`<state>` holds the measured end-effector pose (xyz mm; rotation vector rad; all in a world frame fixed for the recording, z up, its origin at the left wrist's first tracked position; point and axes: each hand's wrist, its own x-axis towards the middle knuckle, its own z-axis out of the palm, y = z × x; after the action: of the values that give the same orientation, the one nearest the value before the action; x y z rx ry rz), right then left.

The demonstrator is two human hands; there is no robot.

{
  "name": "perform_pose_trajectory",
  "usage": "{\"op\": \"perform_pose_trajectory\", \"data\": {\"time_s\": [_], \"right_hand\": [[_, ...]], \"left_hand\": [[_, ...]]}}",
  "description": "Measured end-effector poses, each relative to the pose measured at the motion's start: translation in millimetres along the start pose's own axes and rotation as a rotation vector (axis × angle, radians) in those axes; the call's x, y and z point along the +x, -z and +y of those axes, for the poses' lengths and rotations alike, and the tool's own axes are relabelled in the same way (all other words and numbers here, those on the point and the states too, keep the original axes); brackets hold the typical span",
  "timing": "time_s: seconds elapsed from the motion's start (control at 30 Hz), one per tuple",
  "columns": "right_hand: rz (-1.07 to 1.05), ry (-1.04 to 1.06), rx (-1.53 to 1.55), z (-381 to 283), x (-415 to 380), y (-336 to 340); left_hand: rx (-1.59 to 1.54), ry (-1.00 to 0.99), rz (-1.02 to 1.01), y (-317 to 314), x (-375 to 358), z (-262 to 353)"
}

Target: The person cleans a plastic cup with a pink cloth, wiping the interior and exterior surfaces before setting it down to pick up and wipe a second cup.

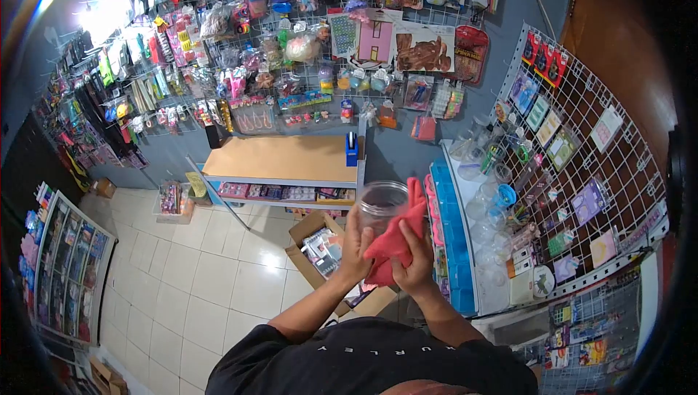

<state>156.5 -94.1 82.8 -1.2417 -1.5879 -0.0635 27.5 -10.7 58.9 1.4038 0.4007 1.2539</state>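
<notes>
A clear plastic jar (383, 199) is held up in front of my chest, its round rim facing upward. My left hand (354, 246) grips the jar from its left side, fingers wrapped round the wall. In my right hand (414, 257) is a red cloth (396, 239), bunched and pressed against the jar's right side. Part of the cloth hangs below my fingers and one corner sticks up beside the rim. The cloth hides the jar's lower right part.
A cardboard box (309, 231) with packets stands on the tiled floor below my hands. Ahead is a wooden-topped shelf (283, 159) with a blue tape dispenser (352, 149). At right, a white counter (480, 250) bears several clear jars beside a wire rack (582, 148).
</notes>
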Motion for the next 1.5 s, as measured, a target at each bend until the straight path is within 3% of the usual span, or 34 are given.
{"op": "perform_pose_trajectory", "data": {"time_s": [0.13,0.2,0.33,0.43,0.53,0.73,0.83,0.87,0.93,0.97,1.1,1.23,1.37,1.4,1.5], "right_hand": [[0.026,-0.048,0.128,-0.8,18.5,5.8],[0.071,-0.124,0.336,2.9,24.8,6.0],[0.103,-0.136,0.278,25.0,13.1,-3.6],[0.09,-0.302,0.509,55.5,-16.8,-18.7],[0.044,-0.334,0.416,53.2,-26.0,-15.4],[0.023,-0.139,0.148,10.2,-17.2,-12.6],[0.01,-0.263,0.313,17.0,-15.6,-4.5],[0.103,-0.279,0.49,20.1,-13.4,-5.1],[-0.028,-0.569,0.812,40.3,-24.2,10.2],[0.081,-0.55,0.858,41.5,-27.4,7.7],[0.037,-0.561,0.784,72.0,-50.1,-11.5],[0.042,-0.455,0.267,46.2,-31.0,6.7],[-0.104,-0.416,0.305,41.6,-26.4,27.1],[-0.036,-0.412,0.379,44.7,-24.6,31.2],[0.121,-0.45,0.553,65.1,-34.4,48.4]], "left_hand": [[0.167,-0.13,-0.101,-9.6,-4.5,4.0],[0.108,-0.137,-0.082,-11.2,-6.9,1.0],[0.091,-0.114,-0.003,-14.6,-12.6,-2.2],[0.064,-0.112,0.021,-14.7,-11.7,-5.5],[-0.01,-0.047,0.071,-13.8,-11.0,-8.0],[-0.063,0.075,0.128,-11.8,-6.0,-6.5],[-0.098,0.117,0.046,-3.5,-2.0,-5.1],[-0.156,0.151,0.027,5.2,-2.2,-9.4],[-0.235,0.162,0.0,18.4,4.1,-17.0],[-0.255,0.145,-0.009,23.3,10.6,-19.9],[-0.59,0.256,-0.096,22.3,5.2,-32.1],[-0.641,0.438,-0.104,23.3,-5.2,-31.2],[-0.759,0.506,-0.099,30.3,-5.5,-27.4],[-0.796,0.515,-0.086,30.6,-5.2,-24.9],[-0.508,0.512,0.046,39.7,-4.0,-33.2]]}}
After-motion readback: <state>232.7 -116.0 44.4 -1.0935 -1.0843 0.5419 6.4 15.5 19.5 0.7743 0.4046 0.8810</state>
